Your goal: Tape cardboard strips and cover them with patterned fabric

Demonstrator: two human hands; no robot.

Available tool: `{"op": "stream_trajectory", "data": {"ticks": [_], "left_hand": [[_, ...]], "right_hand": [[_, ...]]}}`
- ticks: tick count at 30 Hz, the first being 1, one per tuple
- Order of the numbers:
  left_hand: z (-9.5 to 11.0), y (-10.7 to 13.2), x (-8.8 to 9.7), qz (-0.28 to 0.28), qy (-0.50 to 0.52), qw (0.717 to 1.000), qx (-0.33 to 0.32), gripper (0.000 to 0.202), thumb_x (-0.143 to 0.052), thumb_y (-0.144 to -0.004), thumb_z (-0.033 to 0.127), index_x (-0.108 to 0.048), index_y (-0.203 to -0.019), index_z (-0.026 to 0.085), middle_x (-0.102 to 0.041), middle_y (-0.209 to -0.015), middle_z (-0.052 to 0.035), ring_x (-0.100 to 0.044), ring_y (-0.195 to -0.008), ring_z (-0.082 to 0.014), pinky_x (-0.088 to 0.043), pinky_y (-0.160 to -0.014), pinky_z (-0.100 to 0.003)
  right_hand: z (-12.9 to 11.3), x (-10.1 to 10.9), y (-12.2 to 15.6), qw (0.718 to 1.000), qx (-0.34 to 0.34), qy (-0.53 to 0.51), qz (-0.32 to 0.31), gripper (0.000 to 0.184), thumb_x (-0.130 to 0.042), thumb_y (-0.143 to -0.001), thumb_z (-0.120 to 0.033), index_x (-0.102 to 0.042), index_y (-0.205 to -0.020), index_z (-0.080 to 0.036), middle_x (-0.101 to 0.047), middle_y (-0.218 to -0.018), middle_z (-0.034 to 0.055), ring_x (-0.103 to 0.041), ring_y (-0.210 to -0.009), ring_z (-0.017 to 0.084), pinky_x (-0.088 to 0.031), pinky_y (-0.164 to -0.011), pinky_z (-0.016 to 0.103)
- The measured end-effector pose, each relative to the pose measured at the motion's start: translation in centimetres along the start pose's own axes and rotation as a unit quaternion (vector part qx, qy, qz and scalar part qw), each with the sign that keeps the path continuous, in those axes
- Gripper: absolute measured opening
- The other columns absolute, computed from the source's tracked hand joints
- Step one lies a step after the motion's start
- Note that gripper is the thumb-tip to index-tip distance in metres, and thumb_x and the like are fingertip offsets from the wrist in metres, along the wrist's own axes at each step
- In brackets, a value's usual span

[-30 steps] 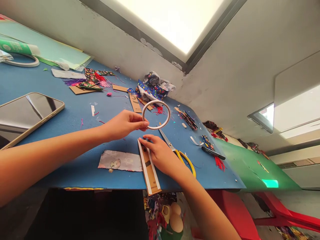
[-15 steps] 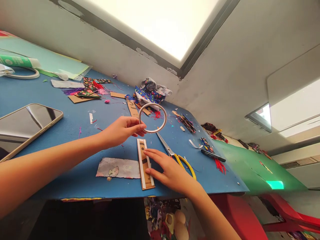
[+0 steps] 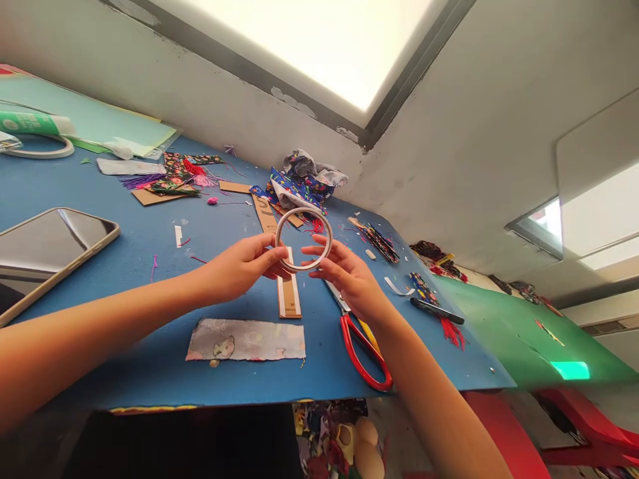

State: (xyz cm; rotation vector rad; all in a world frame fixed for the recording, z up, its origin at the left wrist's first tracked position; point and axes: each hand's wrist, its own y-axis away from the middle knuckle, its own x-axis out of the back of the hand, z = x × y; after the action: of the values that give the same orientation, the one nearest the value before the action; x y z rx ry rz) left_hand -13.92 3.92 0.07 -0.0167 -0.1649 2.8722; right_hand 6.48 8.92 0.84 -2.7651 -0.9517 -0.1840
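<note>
Steadying the tape roll (image 3: 329,231) should help, with left fingers (image 3: 277,255) pinching its rim while right fingers (image 3: 335,269) straddle the opposite side, their grip unclear.

Things are lying on the table (image 3: 140,362) around the held ring (image 3: 329,236).
A cloth pile (image 3: 298,184) is sitting at twelve o'clock, scissors (image 3: 345,322) at five, cloth strip (image 3: 249,340) at seven, phone (image 3: 54,256) at nine.

Roll of tape (image 3: 304,211) held above a blue table (image 3: 150,372).
Left hand (image 3: 252,256) pinches the roll's left rim; right hand (image 3: 347,269) has its fingers at the lower right. Below lies a white-edged cardboard strip (image 3: 289,297); nearer the table edge, a printed fabric piece (image 3: 249,340). Scissors (image 3: 349,339) lie partly under the right forearm.
</note>
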Motion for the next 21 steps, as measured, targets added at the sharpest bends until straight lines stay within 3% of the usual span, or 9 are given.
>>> {"op": "stream_trajectory", "data": {"ticks": [4,11,14,21], "left_hand": [[0.1,0.4,-0.7,-0.038,-0.006,0.999,0.017,0.026,-0.049,-0.089,0.041,-0.053,-0.095,0.016,-0.069,-0.087,-0.0049,-0.066,-0.084,-0.0181,-0.051,-0.083,-0.036],[0.4,0.9,-1.9,-0.088,-0.001,0.993,0.082,0.014,-0.057,-0.083,0.031,-0.054,-0.088,0.018,-0.068,-0.076,-0.0003,-0.065,-0.073,-0.0154,-0.050,-0.073,-0.031],[-0.2,0.9,-2.0,-0.089,-0.083,0.990,0.078,0.011,-0.061,-0.078,0.026,-0.058,-0.085,0.018,-0.068,-0.077,0.0004,-0.063,-0.076,-0.0158,-0.049,-0.071,-0.028],[-1.9,0.7,-1.9,-0.060,-0.279,0.958,0.013,0.016,-0.054,-0.084,0.032,-0.064,-0.087,0.021,-0.065,-0.072,0.0021,-0.058,-0.066,-0.0133,-0.043,-0.062,-0.024]], "right_hand": [[-0.6,0.2,1.4,0.998,-0.016,-0.059,0.028,0.016,-0.065,-0.083,-0.030,-0.063,-0.096,-0.023,-0.071,-0.084,0.0000,-0.067,-0.080,0.013,-0.055,-0.068,0.023],[0.9,1.3,4.0,0.996,-0.055,-0.052,0.042,0.011,-0.067,-0.081,-0.027,-0.061,-0.088,-0.021,-0.071,-0.085,0.0010,-0.067,-0.083,0.014,-0.057,-0.064,0.021],[1.1,1.9,4.7,0.997,-0.057,-0.040,0.030,0.008,-0.067,-0.082,-0.024,-0.062,-0.088,-0.021,-0.070,-0.085,0.0000,-0.066,-0.082,0.012,-0.058,-0.065,0.020],[1.8,2.8,5.6,0.998,-0.059,-0.027,0.020,0.005,-0.067,-0.082,-0.022,-0.063,-0.085,-0.023,-0.071,-0.084,-0.0013,-0.066,-0.079,0.011,-0.059,-0.065,0.020]]}}
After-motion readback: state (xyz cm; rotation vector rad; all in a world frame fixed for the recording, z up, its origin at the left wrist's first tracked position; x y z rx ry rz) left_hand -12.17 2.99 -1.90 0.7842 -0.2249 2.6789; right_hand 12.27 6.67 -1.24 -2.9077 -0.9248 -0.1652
